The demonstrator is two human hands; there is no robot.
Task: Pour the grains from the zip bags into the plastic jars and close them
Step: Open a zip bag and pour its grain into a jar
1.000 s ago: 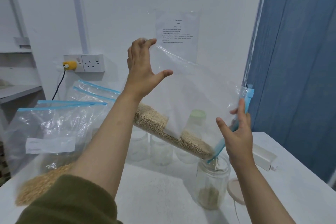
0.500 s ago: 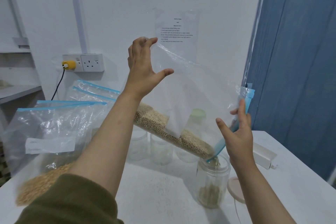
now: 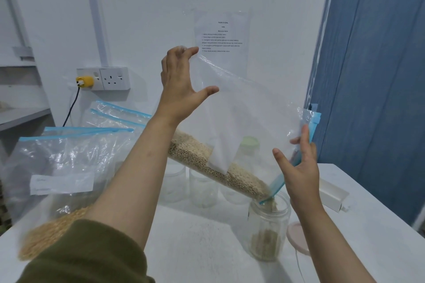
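The left hand (image 3: 181, 82) is raised and pinches the upper corner of a clear zip bag (image 3: 248, 108), fingers over the top edge, thumb spread below. The right hand (image 3: 300, 167) grips the bag's blue zip end, fingers curled round the seal strip. The bag is tilted down to the right. Pale grains (image 3: 207, 158) lie along its lower edge and run toward the open zip corner, which sits at the mouth of an open clear plastic jar (image 3: 268, 227). This jar stands upright on the white desk (image 3: 195, 248) and holds a shallow layer of grains. A pale pink lid (image 3: 297, 238) lies flat on the desk just beside the jar, to its right. Further empty jars (image 3: 203, 187) stand behind the tilted bag. At left, a second zip bag (image 3: 57, 167) with yellowish grains rests on the desk, with more zip bags behind it.
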